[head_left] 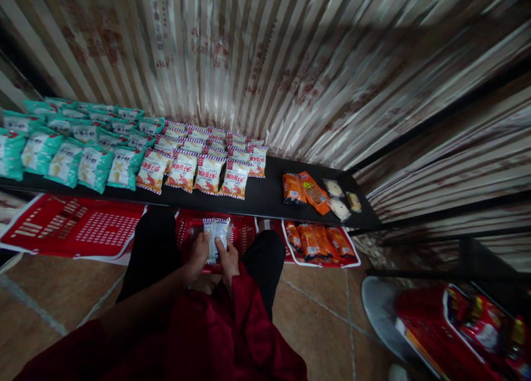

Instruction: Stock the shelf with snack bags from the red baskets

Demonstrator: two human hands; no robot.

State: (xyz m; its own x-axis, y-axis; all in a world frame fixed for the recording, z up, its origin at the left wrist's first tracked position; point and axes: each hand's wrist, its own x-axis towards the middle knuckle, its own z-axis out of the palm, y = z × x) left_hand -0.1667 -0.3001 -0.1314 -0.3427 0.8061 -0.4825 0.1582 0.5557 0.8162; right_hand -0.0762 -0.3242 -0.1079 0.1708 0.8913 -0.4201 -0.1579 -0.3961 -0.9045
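White packet (pixel 215 230), striped along its top edge, is pinched by both hands (pixel 229 261).

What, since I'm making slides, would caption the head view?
Left hand and right hand hold a packet, with a red basket behind.

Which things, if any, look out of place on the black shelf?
At the right end of the black shelf, orange packets lie at different angles and three small packets sit scattered beside them. This looks untidy because the teal bags and white-orange bags stand in rows. No spill is visible.
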